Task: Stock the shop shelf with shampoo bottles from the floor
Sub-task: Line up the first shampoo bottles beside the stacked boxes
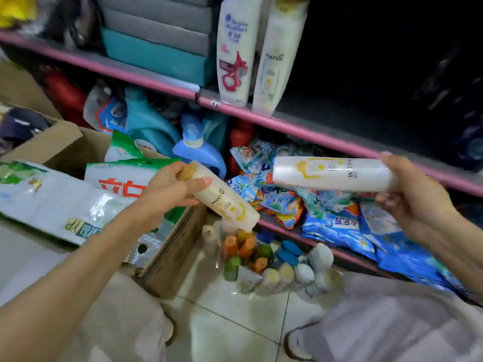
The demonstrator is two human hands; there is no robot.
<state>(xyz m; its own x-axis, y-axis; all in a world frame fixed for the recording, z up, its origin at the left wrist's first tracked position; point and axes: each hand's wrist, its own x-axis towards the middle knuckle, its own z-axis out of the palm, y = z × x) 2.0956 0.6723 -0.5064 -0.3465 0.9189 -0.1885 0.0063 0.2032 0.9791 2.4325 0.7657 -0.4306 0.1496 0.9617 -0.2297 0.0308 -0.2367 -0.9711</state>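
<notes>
Two shampoo bottles are held in mid-air, one gripped by the left hand [167, 189] and one by the right hand [410, 189], above the floor bottles [274, 262]; next, it seems, they must be stood beside those on the shelf [300, 129] above.

Cream bottle [226, 199] tilted cap-up, white bottle [329, 174] held sideways, two bottles [233, 52] upright on shelf [313, 131]

"PANTENE" on cream bottle [225, 198] in left hand [167, 189], on white bottle [329, 173] in right hand [415, 194], & on shelf bottle [277, 56]. Blue packet [339, 226]: "盐洁净". Shelf-edge tag [214, 103]: "6", rest unclear.
</notes>
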